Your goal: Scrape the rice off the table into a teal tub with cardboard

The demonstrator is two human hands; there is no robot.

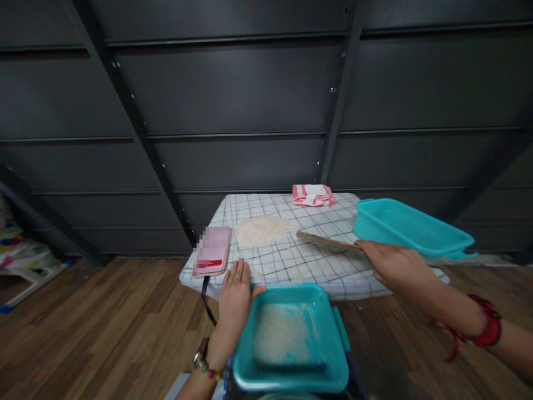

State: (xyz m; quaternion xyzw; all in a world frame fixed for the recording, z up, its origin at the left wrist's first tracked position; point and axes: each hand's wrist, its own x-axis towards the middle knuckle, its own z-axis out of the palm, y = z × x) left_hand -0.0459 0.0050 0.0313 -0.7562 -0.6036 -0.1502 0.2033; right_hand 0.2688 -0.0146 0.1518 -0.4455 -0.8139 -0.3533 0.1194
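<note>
My left hand [236, 294] lies with its fingers stretched out on the near edge of the checked cloth, its thumb at the rim of a teal plastic container [245, 355]. Pale, fine grains [283, 336], which look like rice, cover part of the container's floor. My right hand [389, 261] is closed on the near end of a thin wooden stick [327, 240], which points left over the cloth. Beyond the stick's tip, a flat heap of similar pale grains [261, 229] is spread on the cloth.
A checked cloth [283, 261] covers the small table. On it are a pink phone case [214, 250] with a black strap, a folded pink-and-white towel [312, 194] and a turquoise tub [412, 228] at the right edge. A dark panelled wall [250, 94] stands behind.
</note>
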